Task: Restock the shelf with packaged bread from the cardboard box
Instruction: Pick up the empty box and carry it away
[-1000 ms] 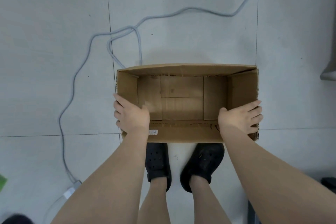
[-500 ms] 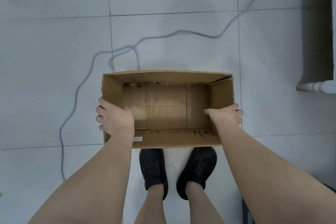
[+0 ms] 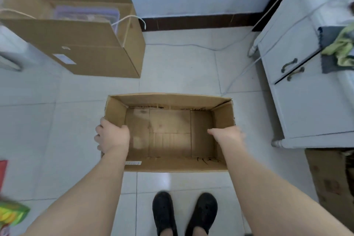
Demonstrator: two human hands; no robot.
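A floor of pale grey square tiles [image 3: 172, 74] fills the frame, meeting a light wall with a dark skirting strip [image 3: 201, 22] along the top. At the far left edge, low down, a blurred green and yellow packet [image 3: 11, 214] and a red strip [image 3: 2, 174] poke into view; what they are cannot be told. In the upper left stands a large open brown cardboard carton [image 3: 92, 51] with a white label on its near face, something clear and plastic-looking inside it, and a white cord looping over its rim.

In the middle of the frame is the open-topped brown cardboard box [image 3: 168, 99], with nothing visible inside; only its bare bottom flaps show. Whether it rests on the tiles or is lifted cannot be told. The left hand [image 3: 112, 137] clamps the box's left end wall, thumb inside, fingers wrapped round the outside. The right hand [image 3: 227, 134] grips the right end wall in the same way, thumb inside; its fingers are hidden behind the wall. No packaged bread shows anywhere in view.

Below the box, at the bottom centre, are two black perforated clog shoes [image 3: 183, 214] side by side on the tiles. A thin white cable [image 3: 191, 45] trails across the floor towards the right, where a white wooden cabinet [image 3: 298, 90] with two dark metal handles stands, a yellow-green cloth [image 3: 342, 48] lying on top. In the lower right corner a flat brown cardboard sheet [image 3: 329, 182] lies on the floor.
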